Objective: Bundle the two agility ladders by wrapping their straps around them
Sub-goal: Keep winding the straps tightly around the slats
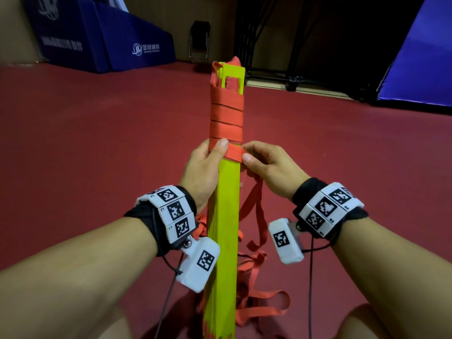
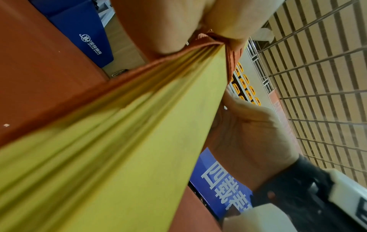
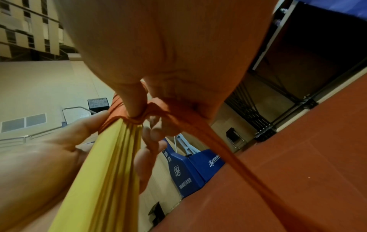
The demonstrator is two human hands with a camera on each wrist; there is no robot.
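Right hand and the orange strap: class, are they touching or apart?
Touching. The head view shows the right hand pinching the orange strap between thumb and finger beside the yellow rungs.

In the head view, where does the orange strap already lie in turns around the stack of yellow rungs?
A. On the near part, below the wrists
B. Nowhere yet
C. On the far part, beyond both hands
C: the orange strap lies in turns around the far part of the yellow rungs, beyond the left hand and the right hand; nearer, it hangs loose.

Dim indoor light, dark far corners; wide-angle bending at edges; both wrist views softly blurred up close
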